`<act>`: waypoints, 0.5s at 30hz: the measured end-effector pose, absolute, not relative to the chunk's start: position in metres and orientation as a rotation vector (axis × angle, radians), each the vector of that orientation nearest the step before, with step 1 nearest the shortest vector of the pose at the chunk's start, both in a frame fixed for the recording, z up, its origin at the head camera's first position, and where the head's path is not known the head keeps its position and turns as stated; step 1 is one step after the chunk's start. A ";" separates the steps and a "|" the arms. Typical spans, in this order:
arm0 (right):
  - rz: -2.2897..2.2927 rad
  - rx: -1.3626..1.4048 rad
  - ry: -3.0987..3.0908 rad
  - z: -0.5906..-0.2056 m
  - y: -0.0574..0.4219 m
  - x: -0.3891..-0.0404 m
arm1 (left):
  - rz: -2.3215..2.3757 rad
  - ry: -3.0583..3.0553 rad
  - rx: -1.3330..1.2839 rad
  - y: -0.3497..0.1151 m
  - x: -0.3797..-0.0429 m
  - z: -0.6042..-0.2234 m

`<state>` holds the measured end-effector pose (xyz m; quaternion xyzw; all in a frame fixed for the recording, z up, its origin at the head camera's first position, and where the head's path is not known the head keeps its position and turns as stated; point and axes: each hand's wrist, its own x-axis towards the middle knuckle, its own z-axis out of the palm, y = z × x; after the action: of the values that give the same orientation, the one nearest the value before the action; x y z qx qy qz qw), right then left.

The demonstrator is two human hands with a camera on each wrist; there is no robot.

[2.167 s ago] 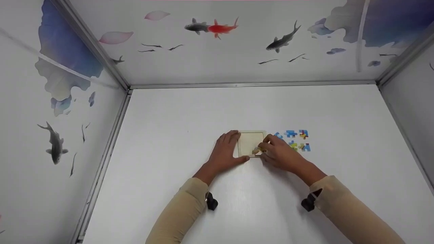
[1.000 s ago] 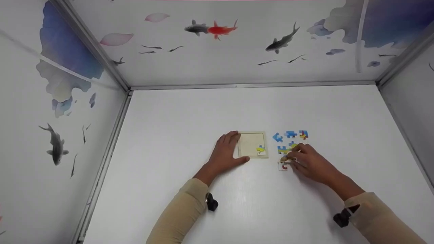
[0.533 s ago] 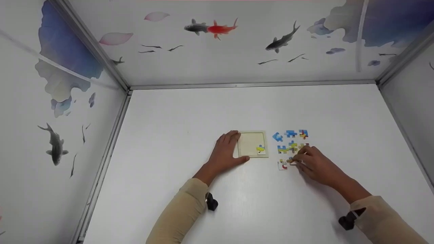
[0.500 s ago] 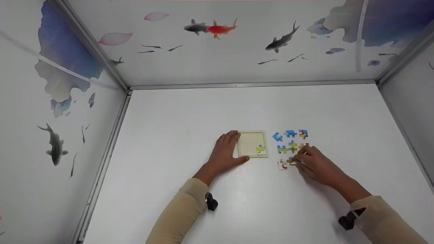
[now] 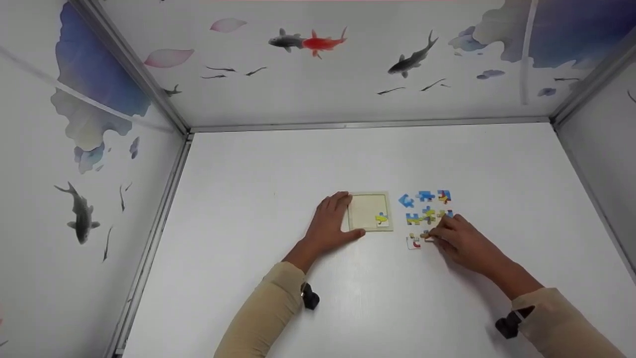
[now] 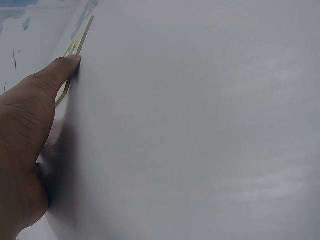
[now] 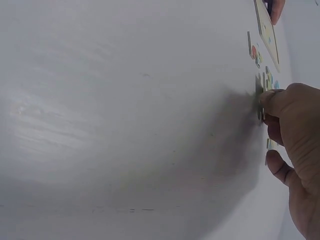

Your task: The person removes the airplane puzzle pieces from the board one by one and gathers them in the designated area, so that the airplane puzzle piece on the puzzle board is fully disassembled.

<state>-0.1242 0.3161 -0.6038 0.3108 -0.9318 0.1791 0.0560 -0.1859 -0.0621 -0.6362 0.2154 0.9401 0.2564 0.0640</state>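
Loose pieces (image 5: 426, 206) (blue, yellow) beside tray (image 5: 368, 211).

- A right hand (image 7: 295, 150) enters from the right edge, fingertips pinching a puzzle piece (image 7: 259, 95) that lies on the white table (image 7: 125, 100).
- The thumb (image 7: 280, 167) curls lower down, just beside another piece seen edge-on.
- More loose pieces (image 7: 254, 52) lie farther along the table, near the pale puzzle board (image 7: 266, 32).
- Fingers of another hand (image 7: 275, 9) rest at the board's far end.
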 end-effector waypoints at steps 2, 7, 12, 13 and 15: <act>0.528 0.949 -2.815 -0.604 0.317 -0.123 | 0.777 2.830 0.640 -0.062 -0.185 -0.635; 0.482 0.937 -2.841 -0.603 0.317 -0.122 | 0.784 2.828 0.632 -0.062 -0.184 -0.634; 0.437 0.895 -2.939 -0.599 0.314 -0.121 | 0.771 2.834 0.638 -0.062 -0.185 -0.635; 0.428 0.889 -2.956 -0.598 0.314 -0.121 | 0.770 2.834 0.640 -0.061 -0.185 -0.635; 0.408 0.882 -2.979 -0.597 0.313 -0.121 | 0.768 2.833 0.641 -0.061 -0.185 -0.635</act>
<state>-0.1207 0.3129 -0.5966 0.2813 -0.9507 0.1302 0.0041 -0.1852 -0.0614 -0.6348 0.2129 0.9407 0.2552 0.0685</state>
